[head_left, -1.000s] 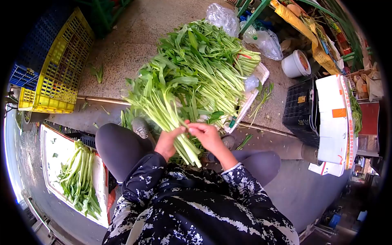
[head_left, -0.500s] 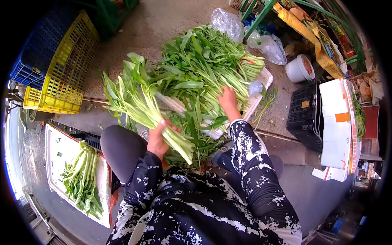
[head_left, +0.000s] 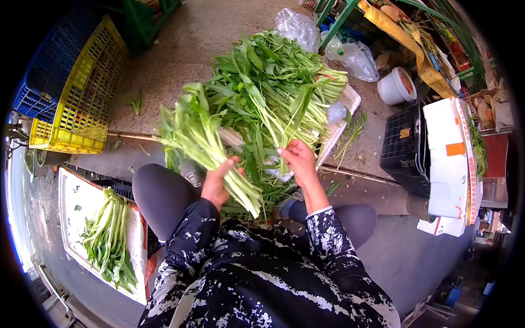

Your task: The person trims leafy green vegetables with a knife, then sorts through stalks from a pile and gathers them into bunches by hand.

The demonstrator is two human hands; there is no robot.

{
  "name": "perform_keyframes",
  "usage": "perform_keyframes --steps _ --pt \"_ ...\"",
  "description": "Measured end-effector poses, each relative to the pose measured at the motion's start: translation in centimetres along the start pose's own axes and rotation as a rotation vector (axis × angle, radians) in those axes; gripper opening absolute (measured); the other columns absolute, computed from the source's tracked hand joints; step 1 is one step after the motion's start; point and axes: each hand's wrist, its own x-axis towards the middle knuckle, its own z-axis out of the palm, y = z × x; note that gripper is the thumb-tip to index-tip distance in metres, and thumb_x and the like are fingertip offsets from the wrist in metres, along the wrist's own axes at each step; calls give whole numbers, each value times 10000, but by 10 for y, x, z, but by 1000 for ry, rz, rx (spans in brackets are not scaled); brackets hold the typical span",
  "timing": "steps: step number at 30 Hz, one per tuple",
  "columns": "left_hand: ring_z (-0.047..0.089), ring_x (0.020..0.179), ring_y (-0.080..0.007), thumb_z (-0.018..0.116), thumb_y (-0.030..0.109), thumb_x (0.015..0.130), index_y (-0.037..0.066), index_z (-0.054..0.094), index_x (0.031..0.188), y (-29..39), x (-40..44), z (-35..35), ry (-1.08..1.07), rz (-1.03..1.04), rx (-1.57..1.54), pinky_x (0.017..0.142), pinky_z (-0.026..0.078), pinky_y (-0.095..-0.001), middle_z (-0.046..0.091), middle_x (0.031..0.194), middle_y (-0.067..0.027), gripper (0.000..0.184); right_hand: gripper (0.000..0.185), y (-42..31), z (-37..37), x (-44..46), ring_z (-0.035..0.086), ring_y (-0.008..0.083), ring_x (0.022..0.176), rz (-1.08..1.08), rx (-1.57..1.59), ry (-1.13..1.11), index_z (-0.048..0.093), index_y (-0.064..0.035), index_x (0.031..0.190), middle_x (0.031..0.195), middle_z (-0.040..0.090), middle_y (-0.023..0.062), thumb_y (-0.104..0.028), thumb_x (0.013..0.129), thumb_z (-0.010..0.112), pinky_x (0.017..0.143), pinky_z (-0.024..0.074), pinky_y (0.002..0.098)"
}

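My left hand (head_left: 219, 183) is wrapped round a bunch of leafy green stems (head_left: 205, 143), its leaves pointing up and left and its pale cut ends low to the right. To the right of it, my right hand (head_left: 300, 160) pinches a few thin leafy stalks (head_left: 276, 121) by their lower ends. Behind both hands lies a large heap of the same greens (head_left: 268, 71) on a white foam tray (head_left: 344, 123). Loose leaves hang between my knees.
At lower left, a white foam box (head_left: 71, 210) holds a bundle of greens (head_left: 109, 238). Yellow (head_left: 82, 87) and blue crates (head_left: 46, 65) stand upper left. On the right are a white bucket (head_left: 395, 87), a black crate (head_left: 403, 150), foam boxes (head_left: 442, 156) and plastic bags (head_left: 358, 60).
My right hand reached out to the heap and has come back toward me with a few stalks. The bunch in my left hand swung left, then slightly back to the right.
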Motion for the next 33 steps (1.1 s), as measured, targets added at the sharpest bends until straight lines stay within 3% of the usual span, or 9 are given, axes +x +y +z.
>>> perform_keyframes --steps 13,15,16,18,21,22,25,27,33 --pt "599 763 -227 632 39 770 -3 483 1023 -36 15 -15 135 -155 139 646 515 -357 577 909 -101 297 219 49 -23 27 561 72 713 152 -166 68 564 -70 1038 849 613 5 -116 825 590 538 388 177" --pt "600 751 -237 621 37 773 -5 478 1015 -35 13 -12 167 -150 142 638 518 -370 570 899 -105 284 255 56 -36 42 570 109 728 -23 -57 393 569 -50 1022 910 612 24 -181 809 624 563 427 222" --pt "600 751 -237 621 37 773 -5 478 1015 -36 14 -14 164 -150 143 638 518 -370 570 899 -105 284 255 61 -41 43 570 109 728 -25 -56 394 569 -50 1022 910 612 24 -181 809 624 563 427 222" --pt "601 745 -244 611 37 778 -8 471 1007 -39 19 -19 157 -118 118 634 522 -377 566 889 -112 272 306 69 -46 44 576 150 737 -389 -682 745 573 -52 992 934 600 33 -234 764 668 599 456 285" --pt "597 756 -206 604 95 796 2 535 949 -40 17 -18 156 -99 177 655 506 -364 578 840 -67 192 289 41 -15 12 576 184 732 -337 -974 466 581 -78 928 888 593 42 -255 727 689 621 461 326" --pt "597 756 -206 604 95 796 2 535 949 -40 17 -18 158 -103 177 655 506 -364 578 840 -67 192 221 47 -10 10 578 200 704 -473 -1107 376 584 -97 853 806 588 41 -243 719 683 610 462 330" --pt "597 751 -208 611 87 790 -1 525 960 -40 17 -16 145 -83 202 649 505 -369 579 848 -71 210 194 63 -4 16 581 222 673 -245 -1162 319 594 -102 821 769 593 46 -241 714 678 598 461 343" --pt "607 737 -248 616 21 766 -17 460 991 -37 17 -15 161 -77 190 622 528 -356 565 887 -116 276 166 62 -1 18 585 231 652 -348 -1143 404 604 -102 798 739 594 51 -228 712 668 590 462 349" --pt "603 732 -221 653 39 752 -17 532 958 -38 15 -5 128 -91 225 613 517 -313 593 860 -97 246 55 39 19 -30 607 213 612 -454 -1064 173 639 -84 763 737 625 69 -132 738 630 548 477 309"
